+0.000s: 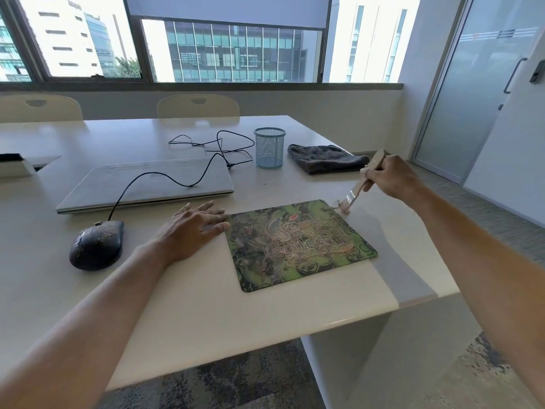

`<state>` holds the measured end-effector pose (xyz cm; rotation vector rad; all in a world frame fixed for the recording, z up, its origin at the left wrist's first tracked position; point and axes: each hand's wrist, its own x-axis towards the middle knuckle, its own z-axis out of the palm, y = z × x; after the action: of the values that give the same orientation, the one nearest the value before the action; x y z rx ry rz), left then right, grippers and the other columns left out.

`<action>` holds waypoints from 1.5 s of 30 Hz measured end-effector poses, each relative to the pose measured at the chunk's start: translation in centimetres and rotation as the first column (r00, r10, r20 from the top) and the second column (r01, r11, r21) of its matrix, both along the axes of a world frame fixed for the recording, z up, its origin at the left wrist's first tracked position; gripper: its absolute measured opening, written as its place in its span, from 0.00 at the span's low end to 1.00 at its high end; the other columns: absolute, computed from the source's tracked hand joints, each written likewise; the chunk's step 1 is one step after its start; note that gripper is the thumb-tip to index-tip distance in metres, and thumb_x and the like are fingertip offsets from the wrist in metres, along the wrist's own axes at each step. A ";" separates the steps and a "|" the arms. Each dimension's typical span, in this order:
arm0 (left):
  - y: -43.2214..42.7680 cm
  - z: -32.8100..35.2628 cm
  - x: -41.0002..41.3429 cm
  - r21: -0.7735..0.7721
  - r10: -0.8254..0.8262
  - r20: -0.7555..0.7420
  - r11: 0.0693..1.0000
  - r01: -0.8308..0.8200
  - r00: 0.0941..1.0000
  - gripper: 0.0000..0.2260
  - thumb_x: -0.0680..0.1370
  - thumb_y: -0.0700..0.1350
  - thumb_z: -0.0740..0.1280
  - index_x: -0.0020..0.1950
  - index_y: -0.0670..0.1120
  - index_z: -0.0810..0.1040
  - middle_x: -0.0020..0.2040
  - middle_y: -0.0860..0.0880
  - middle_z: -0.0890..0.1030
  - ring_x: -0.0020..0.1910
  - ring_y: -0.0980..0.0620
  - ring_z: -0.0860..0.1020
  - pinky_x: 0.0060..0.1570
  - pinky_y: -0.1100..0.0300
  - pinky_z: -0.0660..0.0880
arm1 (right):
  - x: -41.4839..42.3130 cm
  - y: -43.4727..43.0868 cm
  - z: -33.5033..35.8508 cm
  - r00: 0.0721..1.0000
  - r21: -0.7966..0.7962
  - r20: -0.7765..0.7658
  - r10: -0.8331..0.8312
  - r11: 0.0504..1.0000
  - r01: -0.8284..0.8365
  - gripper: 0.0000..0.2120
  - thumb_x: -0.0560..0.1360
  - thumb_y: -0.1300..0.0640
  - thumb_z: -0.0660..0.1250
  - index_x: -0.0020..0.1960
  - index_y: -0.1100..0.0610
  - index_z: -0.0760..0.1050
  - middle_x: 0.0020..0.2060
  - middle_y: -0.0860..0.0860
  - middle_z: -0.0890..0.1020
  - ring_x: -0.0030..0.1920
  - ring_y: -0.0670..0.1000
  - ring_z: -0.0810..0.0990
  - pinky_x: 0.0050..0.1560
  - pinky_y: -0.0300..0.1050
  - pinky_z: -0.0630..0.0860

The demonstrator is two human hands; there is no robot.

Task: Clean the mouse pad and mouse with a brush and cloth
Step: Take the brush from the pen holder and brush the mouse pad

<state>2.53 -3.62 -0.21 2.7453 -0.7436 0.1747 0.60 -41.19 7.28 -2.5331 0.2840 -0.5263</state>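
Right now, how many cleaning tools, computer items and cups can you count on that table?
Cleaning tools: 2, the brush and the cloth.
Computer items: 3, the laptop, the mouse and the mouse pad.
Cups: 1, the blue mesh cup.
Total: 6.

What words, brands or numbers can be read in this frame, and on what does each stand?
"Logitech": across the green patterned rectangular mouse pad, partly covered by tan crumbs, so only roughly legible.
Dark lettering on the white building outside the window: too blurred to read.
Black corded mouse, closed silver laptop, wooden-handled brush: nothing legible.
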 end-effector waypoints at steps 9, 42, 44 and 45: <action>0.1 -0.2 0.2 0.006 -0.002 0.019 1.000 0.002 1.000 0.29 0.72 0.62 0.49 0.70 0.54 0.68 0.72 0.56 0.66 0.75 0.58 0.54 0.73 0.52 0.49 | 0.4 1.5 -0.9 0.997 0.067 -0.038 0.062 0.996 -0.060 0.14 0.76 0.52 0.63 0.45 0.61 0.83 0.40 0.55 0.84 0.30 0.45 0.69 0.34 0.42 0.67; 0.2 -0.3 0.3 -0.054 -0.014 0.028 0.998 0.015 1.000 0.30 0.72 0.67 0.50 0.68 0.53 0.71 0.70 0.54 0.69 0.74 0.57 0.58 0.73 0.49 0.57 | -0.9 9.6 -0.5 0.956 0.234 0.055 0.290 0.927 -0.294 0.14 0.79 0.56 0.60 0.51 0.66 0.78 0.32 0.48 0.78 0.15 0.39 0.67 0.17 0.29 0.61; 0.2 -0.3 0.3 -0.046 -0.006 0.038 0.999 0.008 0.999 0.24 0.77 0.62 0.54 0.68 0.53 0.71 0.71 0.54 0.69 0.74 0.57 0.58 0.73 0.48 0.57 | -1.1 11.0 -1.0 0.939 0.257 0.047 0.341 0.904 -0.342 0.14 0.79 0.57 0.61 0.50 0.66 0.79 0.32 0.50 0.80 0.16 0.39 0.69 0.19 0.28 0.62; 0.2 -0.3 0.3 -0.046 -0.004 0.039 0.999 0.005 0.999 0.23 0.78 0.60 0.55 0.68 0.53 0.71 0.71 0.54 0.69 0.74 0.57 0.58 0.73 0.48 0.56 | -1.2 11.4 -1.2 0.937 0.249 0.038 0.348 0.904 -0.346 0.13 0.78 0.56 0.61 0.50 0.65 0.80 0.34 0.52 0.82 0.19 0.38 0.71 0.21 0.27 0.64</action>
<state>2.83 -3.45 -0.52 2.7035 -0.7463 0.2424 -0.58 -29.83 6.04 -2.2655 -0.0968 -0.3166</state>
